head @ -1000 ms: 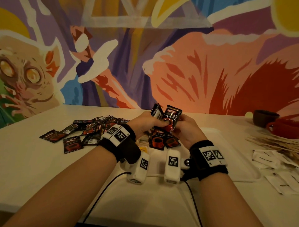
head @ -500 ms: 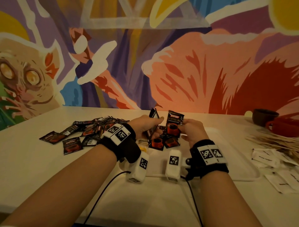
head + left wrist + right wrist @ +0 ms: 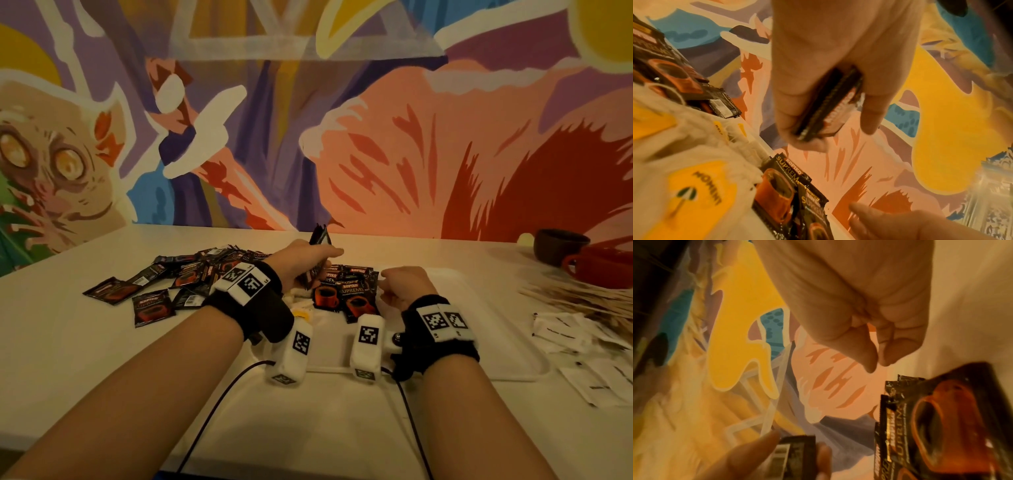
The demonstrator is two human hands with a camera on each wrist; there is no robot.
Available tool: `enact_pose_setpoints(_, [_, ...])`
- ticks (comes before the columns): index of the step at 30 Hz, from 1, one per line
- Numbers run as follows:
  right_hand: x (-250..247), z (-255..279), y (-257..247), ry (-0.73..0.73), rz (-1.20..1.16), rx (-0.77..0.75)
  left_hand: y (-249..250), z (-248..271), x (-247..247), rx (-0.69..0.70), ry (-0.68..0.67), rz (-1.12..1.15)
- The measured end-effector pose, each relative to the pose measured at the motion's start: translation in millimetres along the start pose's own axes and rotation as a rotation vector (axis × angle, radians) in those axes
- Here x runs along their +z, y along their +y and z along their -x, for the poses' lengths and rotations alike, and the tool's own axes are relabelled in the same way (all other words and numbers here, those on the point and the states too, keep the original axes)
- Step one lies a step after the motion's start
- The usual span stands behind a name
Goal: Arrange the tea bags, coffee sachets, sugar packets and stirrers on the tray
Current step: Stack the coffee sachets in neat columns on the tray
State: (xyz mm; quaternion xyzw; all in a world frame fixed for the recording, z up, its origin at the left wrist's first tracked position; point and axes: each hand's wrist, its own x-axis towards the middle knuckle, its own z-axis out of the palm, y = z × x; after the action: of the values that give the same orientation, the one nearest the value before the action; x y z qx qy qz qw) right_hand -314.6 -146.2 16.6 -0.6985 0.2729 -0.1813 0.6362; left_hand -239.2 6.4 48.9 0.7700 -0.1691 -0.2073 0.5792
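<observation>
The left hand is clamped on a small stack of coffee sachets, thumb on one face and fingers on the other, held edge-up just above the far left part of the white tray. The stack's long axis runs roughly near-to-far, tilted upward at its far end. Directly below and just right of it lie the Kopiko sachets already laid on the tray, overlapping, their long sides pointing near-to-far; tea bags with yellow tags sit beside them on the near left. The right hand hovers just right of that group with fingers curled and thumb tip near forefinger, holding nothing. It is the nearer hand to the laid row, so it likely draws the next sachet leftward from the stack. More loose sachets wait on the table to the left; wooden stirrers and white sugar packets lie off the tray on the right
</observation>
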Motion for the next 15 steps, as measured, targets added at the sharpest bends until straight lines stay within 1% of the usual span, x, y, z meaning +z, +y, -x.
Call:
enact_pose_setpoints(1, [-1,0,-2,0.017,-0.089,0.001,2,4,0,0.016,-0.028,0.122])
enact_pose_setpoints(2, [0,3,-5,0.021,-0.123,-0.021,4,9,-1,0.027,-0.076,0.244])
enact_pose_setpoints(4, [2,16,-15,-0.040,-0.145,-0.105,6,18,-2,0.048,-0.184,0.416])
enact_pose_setpoints(6, [4,24,-21,-0.140,-0.173,-0.175,5,23,-2,0.097,-0.228,0.403])
enact_pose_setpoints(8, [4,31,-24,-0.222,-0.242,-0.206,3,27,0,0.160,-0.187,0.315])
enact_pose_setpoints(10, [3,33,-25,-0.255,-0.302,-0.227,-2,27,1,0.206,-0.156,0.276])
enact_pose_setpoints(13, [3,33,-26,-0.278,-0.308,-0.224,-6,27,-1,0.217,-0.139,0.271])
enact_pose_setpoints(15, [5,33,-26,-0.273,-0.303,-0.215,-7,26,-3,0.220,-0.155,0.285])
